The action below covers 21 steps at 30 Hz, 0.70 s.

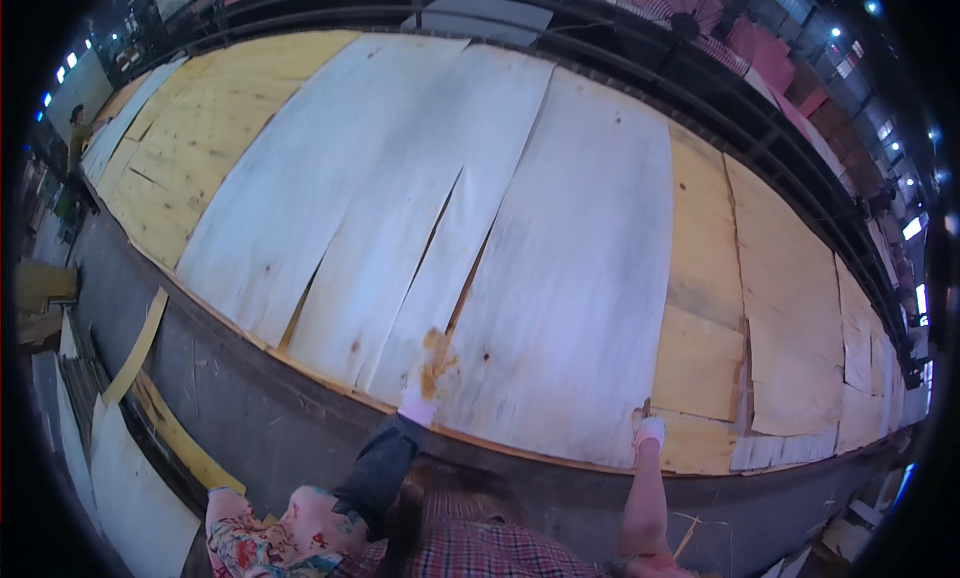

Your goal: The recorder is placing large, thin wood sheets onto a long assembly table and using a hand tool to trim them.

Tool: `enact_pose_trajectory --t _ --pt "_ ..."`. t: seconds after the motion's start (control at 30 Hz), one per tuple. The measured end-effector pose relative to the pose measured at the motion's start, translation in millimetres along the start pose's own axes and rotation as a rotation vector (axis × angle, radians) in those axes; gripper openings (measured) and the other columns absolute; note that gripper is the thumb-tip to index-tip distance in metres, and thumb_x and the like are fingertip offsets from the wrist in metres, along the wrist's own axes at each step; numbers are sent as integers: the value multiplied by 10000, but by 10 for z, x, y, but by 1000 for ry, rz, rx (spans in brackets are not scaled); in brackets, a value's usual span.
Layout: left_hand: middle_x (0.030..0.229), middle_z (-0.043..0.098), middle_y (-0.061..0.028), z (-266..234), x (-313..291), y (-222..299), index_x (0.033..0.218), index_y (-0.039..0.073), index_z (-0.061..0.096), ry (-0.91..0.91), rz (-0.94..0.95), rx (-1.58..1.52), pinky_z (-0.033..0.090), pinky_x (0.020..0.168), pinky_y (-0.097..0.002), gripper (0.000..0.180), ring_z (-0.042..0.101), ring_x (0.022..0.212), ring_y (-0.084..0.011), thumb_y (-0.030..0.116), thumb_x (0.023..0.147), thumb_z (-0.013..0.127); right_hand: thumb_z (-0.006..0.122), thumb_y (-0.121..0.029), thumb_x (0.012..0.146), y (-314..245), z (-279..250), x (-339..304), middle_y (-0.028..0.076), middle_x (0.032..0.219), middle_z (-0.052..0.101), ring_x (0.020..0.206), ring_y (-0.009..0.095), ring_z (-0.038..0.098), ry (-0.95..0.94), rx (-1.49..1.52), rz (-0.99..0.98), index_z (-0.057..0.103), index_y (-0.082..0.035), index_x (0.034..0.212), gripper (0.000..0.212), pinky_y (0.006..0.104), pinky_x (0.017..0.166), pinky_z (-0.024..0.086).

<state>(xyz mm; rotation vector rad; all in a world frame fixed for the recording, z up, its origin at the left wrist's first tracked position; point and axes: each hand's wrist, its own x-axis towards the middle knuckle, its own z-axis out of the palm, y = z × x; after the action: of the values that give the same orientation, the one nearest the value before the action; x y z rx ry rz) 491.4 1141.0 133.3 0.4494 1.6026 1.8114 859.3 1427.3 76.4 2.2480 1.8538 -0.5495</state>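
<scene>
Thin white wood veneer sheets [585, 238] lie side by side over the middle of a long table, with narrow splits and gaps between some of them. My left hand [418, 406], in a pale glove, is at the near edge of the white sheets, just below a brown, rough patch [432, 363]. Its fingers are too blurred to read. My right hand [650, 433], also in a pale glove, looks closed at the near edge where white veneer meets yellow veneer [697, 363]. A small brown piece shows just above its fingers; what it is cannot be made out.
More yellow veneer [230, 108] covers the table's far left. A dark ledge [250, 368] runs along the near side. Veneer offcuts [140, 348] and sheets [135, 488] lie at lower left. Dark rails [640, 53] border the far side. Another person [78, 138] stands at far left.
</scene>
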Motion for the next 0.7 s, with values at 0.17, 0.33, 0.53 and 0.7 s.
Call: enact_pose_trajectory --t 0.17,0.33,0.53,0.7 --pt "1402 95 -240 -140 321 -32 1362 23 128 -173 110 1460 34 988 -609 928 60 1282 -451 558 721 533 519 -492 728 -255 1 -7 216 900 609 875 352 588 23 -15 3 615 29 916 562 416 751 465" --pt "1399 71 -246 3 364 -130 1355 37 153 -167 118 1420 -10 930 -680 940 12 1268 -487 532 688 592 478 -390 796 -405 -177 -150 210 898 610 796 314 610 -95 -106 -7 540 44 1016 491 399 674 487" --pt "1392 112 -240 174 430 123 1340 29 189 -197 16 1426 1 990 -611 828 46 1265 -486 450 735 566 410 -308 861 -800 -402 -32 214 939 602 895 317 586 9 -626 -502 571 -24 1037 371 409 752 466" --pt "1317 287 -243 23 354 -34 1310 54 252 -85 121 1460 267 951 -548 761 274 1203 -453 371 716 606 427 -322 846 -1675 239 -208 126 971 606 898 275 589 -219 -367 -720 594 -83 999 329 389 759 472"
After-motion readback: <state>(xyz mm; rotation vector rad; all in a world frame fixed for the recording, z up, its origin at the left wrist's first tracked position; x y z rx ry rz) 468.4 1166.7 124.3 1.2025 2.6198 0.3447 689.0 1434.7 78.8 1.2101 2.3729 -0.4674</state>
